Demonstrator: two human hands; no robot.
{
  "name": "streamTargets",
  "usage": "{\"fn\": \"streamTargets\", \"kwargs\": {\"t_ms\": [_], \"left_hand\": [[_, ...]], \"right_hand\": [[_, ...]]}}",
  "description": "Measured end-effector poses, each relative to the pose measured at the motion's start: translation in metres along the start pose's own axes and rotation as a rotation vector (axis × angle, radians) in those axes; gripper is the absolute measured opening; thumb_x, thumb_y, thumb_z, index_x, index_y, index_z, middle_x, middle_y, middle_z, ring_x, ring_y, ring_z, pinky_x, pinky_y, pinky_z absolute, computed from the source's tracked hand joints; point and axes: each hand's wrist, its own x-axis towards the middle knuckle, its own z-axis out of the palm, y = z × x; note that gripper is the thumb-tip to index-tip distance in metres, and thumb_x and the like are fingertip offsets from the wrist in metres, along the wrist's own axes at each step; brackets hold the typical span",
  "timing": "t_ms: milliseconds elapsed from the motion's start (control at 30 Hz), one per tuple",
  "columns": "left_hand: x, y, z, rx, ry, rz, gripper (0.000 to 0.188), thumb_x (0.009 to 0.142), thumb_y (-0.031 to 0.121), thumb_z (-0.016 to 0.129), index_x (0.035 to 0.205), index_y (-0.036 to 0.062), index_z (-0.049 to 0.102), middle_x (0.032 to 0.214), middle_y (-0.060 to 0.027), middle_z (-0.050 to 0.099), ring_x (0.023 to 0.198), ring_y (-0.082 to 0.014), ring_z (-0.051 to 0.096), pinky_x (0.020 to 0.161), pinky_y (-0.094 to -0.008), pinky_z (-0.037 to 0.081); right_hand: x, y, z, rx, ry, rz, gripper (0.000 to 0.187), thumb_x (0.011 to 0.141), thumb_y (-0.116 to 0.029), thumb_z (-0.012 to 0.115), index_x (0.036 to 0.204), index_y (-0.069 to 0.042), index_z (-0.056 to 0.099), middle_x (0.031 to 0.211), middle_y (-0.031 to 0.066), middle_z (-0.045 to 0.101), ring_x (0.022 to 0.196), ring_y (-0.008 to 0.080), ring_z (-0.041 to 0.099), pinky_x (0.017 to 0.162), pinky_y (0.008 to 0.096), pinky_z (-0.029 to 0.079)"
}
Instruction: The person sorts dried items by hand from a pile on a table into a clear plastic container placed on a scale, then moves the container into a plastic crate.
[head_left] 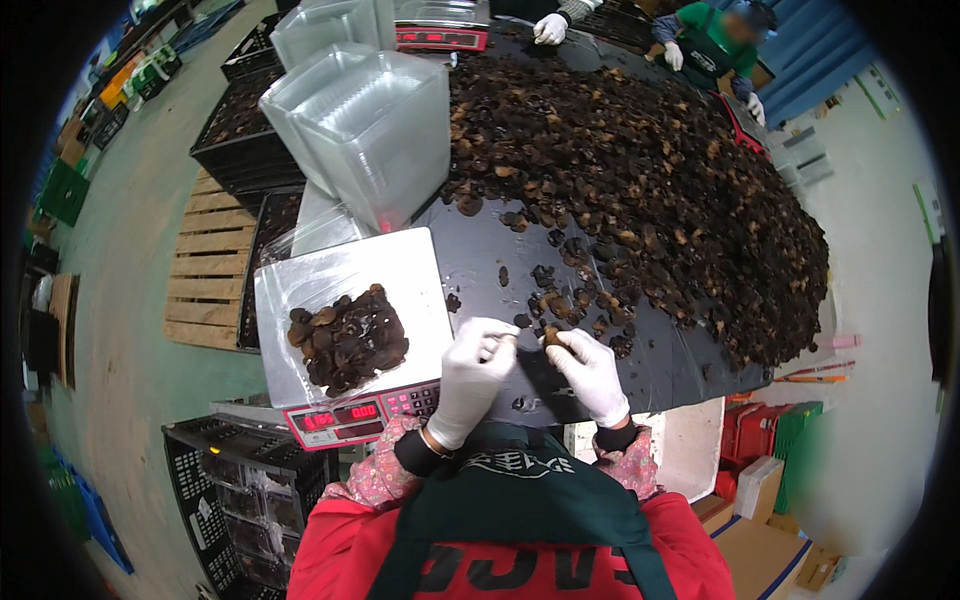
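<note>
While the gloved right hand [592, 375] pinches a brown piece [552, 338] between thumb and fingertips at its ten o'clock, the gloved left hand [474, 368] sits at nine o'clock from it, its fingers curled toward the thumb; whether anything is between them I cannot tell. Loose pieces [560, 304] lie on the black table [480, 255] toward twelve o'clock of the right hand, and the big dark pile [640, 190] spreads from twelve to two o'clock beyond. At ten o'clock from the left hand, a clump of dark pieces [350, 340] rests on the scale [420, 270]. Clear plastic tubs [395, 135] stand nested at eleven o'clock. A co-worker's gloved hand [550, 29] is far off at twelve.
</note>
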Motion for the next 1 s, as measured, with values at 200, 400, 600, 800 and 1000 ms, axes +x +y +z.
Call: {"fn": "streamTargets", "kwargs": {"t_ms": [200, 400, 600, 800, 1000], "left_hand": [[0.005, 0.018, 0.021, 0.148, -0.13, 0.192, 0.033, 0.082, 0.002, 0.067, 0.115, 0.0021, 0.065, 0.11, -0.0086, 0.062, 0.085, -0.017, 0.062, 0.075, -0.0277, 0.052], [0.001, 0.009, 0.014, 0.218, -0.264, 0.53, 0.018, 0.086, 0.004, 0.065, 0.102, -0.0022, 0.066, 0.097, -0.012, 0.067, 0.087, -0.0244, 0.067, 0.075, -0.0312, 0.055], [-0.017, 0.002, 0.018, 0.23, -0.411, 0.298, 0.018, 0.096, 0.022, 0.055, 0.104, 0.009, 0.064, 0.09, -0.0096, 0.064, 0.079, -0.0298, 0.066, 0.07, -0.0375, 0.053], [-0.026, -0.009, 0.019, 0.475, -0.24, 0.315, 0.012, 0.092, 0.02, 0.058, 0.098, 0.01, 0.063, 0.088, -0.009, 0.063, 0.077, -0.0303, 0.067, 0.069, -0.0402, 0.054], [-0.007, -0.013, 0.011, 0.056, -0.091, -0.159, 0.014, 0.092, 0.014, 0.057, 0.1, 0.0033, 0.06, 0.079, -0.0079, 0.063, 0.071, -0.0159, 0.063, 0.065, -0.0306, 0.05]], "right_hand": [[-0.004, 0.01, -0.02, -0.15, -0.077, -0.132, 0.021, 0.087, -0.015, 0.067, 0.103, -0.002, 0.064, 0.089, 0.0125, 0.062, 0.083, 0.0308, 0.063, 0.073, 0.0357, 0.05], [-0.01, 0.018, -0.024, -0.018, -0.243, -0.167, 0.017, 0.087, -0.011, 0.065, 0.099, 0.0, 0.065, 0.089, 0.0137, 0.062, 0.081, 0.0293, 0.064, 0.072, 0.0334, 0.05], [-0.008, 0.026, -0.04, -0.009, -0.512, -0.149, 0.012, 0.082, -0.004, 0.067, 0.092, 0.001, 0.063, 0.08, 0.0116, 0.058, 0.073, 0.0254, 0.06, 0.067, 0.0324, 0.047], [0.011, 0.015, -0.036, -0.138, -0.647, -0.299, 0.013, 0.084, -0.009, 0.067, 0.092, 0.0, 0.063, 0.079, 0.0132, 0.058, 0.074, 0.0296, 0.06, 0.067, 0.0351, 0.048], [0.036, -0.003, -0.02, -0.263, -0.523, -0.447, 0.014, 0.087, -0.014, 0.066, 0.094, -0.002, 0.064, 0.08, 0.014, 0.059, 0.074, 0.0315, 0.061, 0.067, 0.0372, 0.049]]}}
